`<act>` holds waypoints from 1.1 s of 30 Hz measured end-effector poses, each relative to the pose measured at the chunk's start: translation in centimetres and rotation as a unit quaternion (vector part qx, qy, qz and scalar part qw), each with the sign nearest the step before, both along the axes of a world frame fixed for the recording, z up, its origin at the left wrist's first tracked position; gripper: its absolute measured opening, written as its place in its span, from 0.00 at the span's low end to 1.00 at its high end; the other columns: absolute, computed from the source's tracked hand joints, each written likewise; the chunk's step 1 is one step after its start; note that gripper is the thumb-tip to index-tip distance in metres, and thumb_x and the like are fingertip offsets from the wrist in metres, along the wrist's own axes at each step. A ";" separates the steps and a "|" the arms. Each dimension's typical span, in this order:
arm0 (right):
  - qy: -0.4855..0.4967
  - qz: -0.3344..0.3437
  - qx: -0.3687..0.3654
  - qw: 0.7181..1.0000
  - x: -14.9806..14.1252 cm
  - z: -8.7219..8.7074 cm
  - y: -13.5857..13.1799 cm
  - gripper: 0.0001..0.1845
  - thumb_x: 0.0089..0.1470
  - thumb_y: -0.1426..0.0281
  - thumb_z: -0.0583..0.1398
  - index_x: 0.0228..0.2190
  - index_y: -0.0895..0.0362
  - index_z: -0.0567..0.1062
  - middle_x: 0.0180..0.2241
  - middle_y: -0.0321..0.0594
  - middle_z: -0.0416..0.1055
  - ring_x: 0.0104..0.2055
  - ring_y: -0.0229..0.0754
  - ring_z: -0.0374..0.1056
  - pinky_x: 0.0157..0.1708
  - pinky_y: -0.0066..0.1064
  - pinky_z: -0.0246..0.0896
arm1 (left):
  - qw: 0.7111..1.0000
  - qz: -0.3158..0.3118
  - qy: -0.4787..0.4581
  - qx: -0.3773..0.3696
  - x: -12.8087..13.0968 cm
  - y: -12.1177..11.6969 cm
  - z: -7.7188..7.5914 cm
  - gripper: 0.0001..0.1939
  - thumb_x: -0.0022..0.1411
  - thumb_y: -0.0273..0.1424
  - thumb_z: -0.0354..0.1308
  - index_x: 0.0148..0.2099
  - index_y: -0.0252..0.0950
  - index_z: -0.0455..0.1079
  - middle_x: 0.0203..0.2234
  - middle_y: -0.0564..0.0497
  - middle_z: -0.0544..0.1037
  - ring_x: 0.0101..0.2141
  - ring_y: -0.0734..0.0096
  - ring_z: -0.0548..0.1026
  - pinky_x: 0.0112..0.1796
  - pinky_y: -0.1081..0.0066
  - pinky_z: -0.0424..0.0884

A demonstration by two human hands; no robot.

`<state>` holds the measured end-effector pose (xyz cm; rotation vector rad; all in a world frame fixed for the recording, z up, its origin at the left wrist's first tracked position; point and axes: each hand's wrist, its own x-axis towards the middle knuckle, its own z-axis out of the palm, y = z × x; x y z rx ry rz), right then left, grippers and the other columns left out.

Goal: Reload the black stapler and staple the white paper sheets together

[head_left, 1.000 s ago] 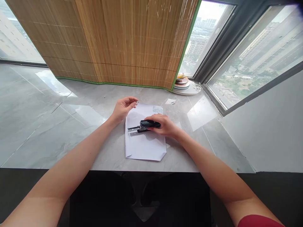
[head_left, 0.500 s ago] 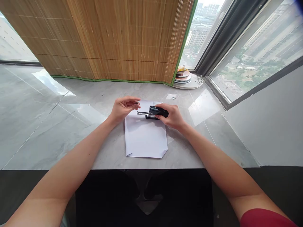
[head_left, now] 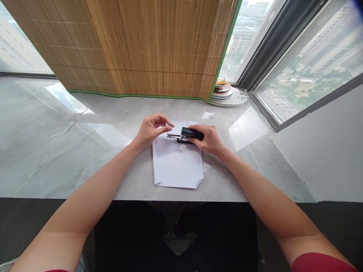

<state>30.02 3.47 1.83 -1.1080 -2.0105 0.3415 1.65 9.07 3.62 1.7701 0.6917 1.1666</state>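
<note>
My right hand (head_left: 210,139) is wrapped round a black stapler (head_left: 193,133), held just above the far part of the white paper (head_left: 177,166). The stapler's metal staple tray (head_left: 173,135) sticks out to the left, toward my other hand. Between the thumb and fingertips of my left hand (head_left: 151,129) is a tiny strip of staples (head_left: 169,124), close to the end of that tray but apart from it. The paper lies flat on the counter, its two near corners folded or cut at a slant.
A small white scrap (head_left: 208,115) with tiny staple pieces lies on the grey marble counter (head_left: 93,162) beyond the paper. Stacked plates (head_left: 224,92) stand in the corner by the window. A bamboo blind (head_left: 136,49) hangs along the back.
My right hand has lifted the stapler and moved it away from me and rightward, up beside my left hand. The strip in my left fingers has turned and shows more now.
</note>
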 end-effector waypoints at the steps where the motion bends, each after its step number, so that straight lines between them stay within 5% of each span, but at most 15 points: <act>1: -0.003 -0.001 -0.001 1.000 0.0 0.0 0.0 0.18 0.55 0.71 0.70 0.48 0.50 0.85 0.45 0.41 0.86 0.45 0.54 0.83 0.49 0.45 0.77 | 1.000 0.009 0.016 0.019 0.0 0.1 -0.1 0.21 0.56 0.48 0.80 0.39 0.38 0.81 0.35 0.45 0.86 0.38 0.61 0.84 0.44 0.59 0.80; 8: -0.014 -0.004 0.000 1.000 -0.1 0.1 -0.1 0.18 0.55 0.72 0.70 0.48 0.50 0.85 0.45 0.42 0.87 0.45 0.54 0.83 0.48 0.45 0.77 | 0.979 0.018 0.150 0.136 -0.1 0.7 -1.2 0.17 0.69 0.47 0.70 0.35 0.39 0.83 0.32 0.47 0.84 0.35 0.65 0.79 0.40 0.63 0.74; 13: -0.014 0.003 -0.001 1.000 -0.1 -0.1 0.0 0.18 0.55 0.71 0.71 0.48 0.50 0.85 0.45 0.41 0.86 0.45 0.54 0.83 0.48 0.44 0.76 | 0.971 0.069 0.184 0.135 -0.4 1.2 -1.4 0.15 0.75 0.43 0.61 0.46 0.40 0.85 0.43 0.45 0.86 0.44 0.62 0.82 0.42 0.64 0.76; 19: -0.026 0.032 0.009 0.999 0.2 0.1 -0.1 0.16 0.57 0.70 0.69 0.47 0.51 0.84 0.44 0.41 0.86 0.43 0.51 0.82 0.48 0.43 0.73 | 0.954 -0.033 0.251 0.158 -0.8 2.1 -2.4 0.20 0.74 0.28 0.53 0.55 0.43 0.86 0.52 0.45 0.86 0.53 0.58 0.81 0.55 0.56 0.76; 23: -0.048 0.064 0.034 0.996 0.5 1.1 -0.6 0.15 0.58 0.68 0.68 0.48 0.51 0.83 0.43 0.41 0.86 0.42 0.50 0.80 0.49 0.43 0.70 | 0.935 -0.071 0.286 0.196 -1.2 2.5 -2.6 0.22 0.74 0.27 0.51 0.55 0.47 0.87 0.53 0.45 0.85 0.51 0.59 0.80 0.52 0.57 0.75; 27: -0.046 0.090 0.037 0.994 0.5 1.3 -0.8 0.14 0.61 0.66 0.68 0.48 0.51 0.82 0.43 0.40 0.86 0.42 0.49 0.79 0.49 0.42 0.68 | 0.921 -0.093 0.308 0.220 -0.8 2.1 -2.4 0.15 0.74 0.33 0.59 0.51 0.46 0.87 0.50 0.45 0.86 0.47 0.58 0.80 0.51 0.56 0.74; 33: -0.060 0.102 0.006 0.993 0.2 0.3 -0.5 0.14 0.61 0.68 0.68 0.49 0.51 0.81 0.43 0.40 0.86 0.43 0.49 0.80 0.50 0.42 0.68 | 0.930 -0.084 0.305 0.186 -0.4 1.3 -1.9 0.10 0.74 0.33 0.60 0.47 0.40 0.84 0.41 0.45 0.84 0.43 0.60 0.81 0.48 0.59 0.76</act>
